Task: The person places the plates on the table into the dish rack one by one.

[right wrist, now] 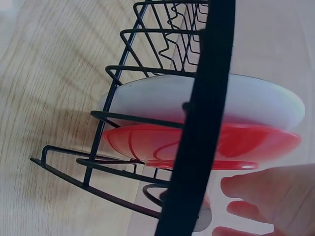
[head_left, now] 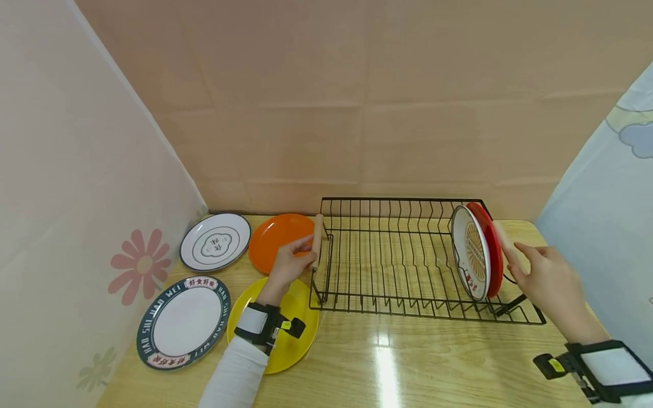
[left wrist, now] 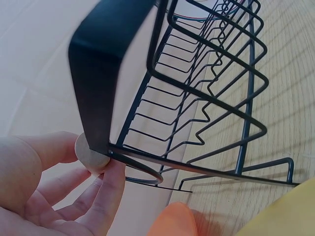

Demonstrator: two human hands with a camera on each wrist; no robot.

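Right now a person stands at a wooden table with both hands on a black wire dish rack, one at each end. The left hand curls its fingers and thumb around the pale wooden handle at the rack's left end; the left wrist view shows the round end of that handle pinched between thumb and fingertips. The right hand reaches to the matching wooden handle at the rack's right end. Its fingers look wrapped on it from the head view, though the right wrist view shows only fingertips near the bar, so how firm the hold is I cannot tell.

By the look of it, the step in hand is taking hold of the rack by both handles. Lifting or shifting it would call for keeping both ends level, since the plates inside stand on edge and could tip.

The rack sits toward the back right of the table, close to the wall. It holds two plates, both upright in the rightmost slots: a white plate with a sunburst pattern and, just behind it and touching or nearly so, a red plate. The other slots hold nothing.

Four plates lie flat on the table left of the rack: a white plate with a dark ring, an orange plate, a dark-rimmed plate with lettering, and a yellow plate partly under the left wrist.
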